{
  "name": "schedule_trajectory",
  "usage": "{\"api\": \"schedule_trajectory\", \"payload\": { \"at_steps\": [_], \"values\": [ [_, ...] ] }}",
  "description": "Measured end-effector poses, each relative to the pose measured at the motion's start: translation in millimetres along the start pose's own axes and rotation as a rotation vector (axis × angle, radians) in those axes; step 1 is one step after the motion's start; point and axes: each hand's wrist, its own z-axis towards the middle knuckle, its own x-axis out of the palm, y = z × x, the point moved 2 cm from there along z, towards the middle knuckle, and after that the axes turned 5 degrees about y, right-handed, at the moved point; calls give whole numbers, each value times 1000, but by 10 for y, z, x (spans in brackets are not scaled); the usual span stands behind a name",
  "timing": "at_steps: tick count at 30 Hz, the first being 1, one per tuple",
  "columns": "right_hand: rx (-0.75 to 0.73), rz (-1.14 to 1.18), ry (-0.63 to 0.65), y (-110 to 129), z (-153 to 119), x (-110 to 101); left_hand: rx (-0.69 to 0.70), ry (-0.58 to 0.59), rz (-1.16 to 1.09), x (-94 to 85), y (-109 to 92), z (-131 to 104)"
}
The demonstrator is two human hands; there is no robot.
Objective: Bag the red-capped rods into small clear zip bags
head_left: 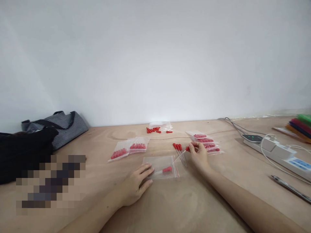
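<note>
My left hand (pixel 136 184) lies flat on the wooden table (pixel 170 207), fingers pressing the near edge of a clear zip bag (pixel 160 163) that holds one red-capped dropper (pixel 166 169). My right hand (pixel 199 155) pinches a thin clear dropper with a red cap (pixel 187 149), lifted just above a small loose cluster of the same droppers (pixel 178 148). Two filled bags (pixel 128 149) lie to the left. A stack of filled bags (pixel 205 142) sits just behind my right hand.
Loose red caps (pixel 155 130) and an empty bag lie near the wall. A striped bag (pixel 58 126) and dark cloth sit at left. A power strip (pixel 279 152) with cables, a metal tool (pixel 290 188) and coloured sheets (pixel 300 127) are at right.
</note>
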Motion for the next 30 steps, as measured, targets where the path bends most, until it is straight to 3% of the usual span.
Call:
{"api": "schedule_trajectory", "payload": {
  "at_steps": [5,16,24,27,30],
  "values": [
    [8,66,147,78,-133,53,-3,8,-6,-34,-32,0],
    [188,182,629,158,-437,242,6,-24,-62,-57,-41,28],
    [130,96,884,274,-560,305,26,-66,-87,-40,-25,21],
    [42,-10,793,307,-418,234,24,-83,-58,-10,5,18],
    [-63,-278,533,256,-92,124,30,-102,-26,3,18,20]
  ]
}}
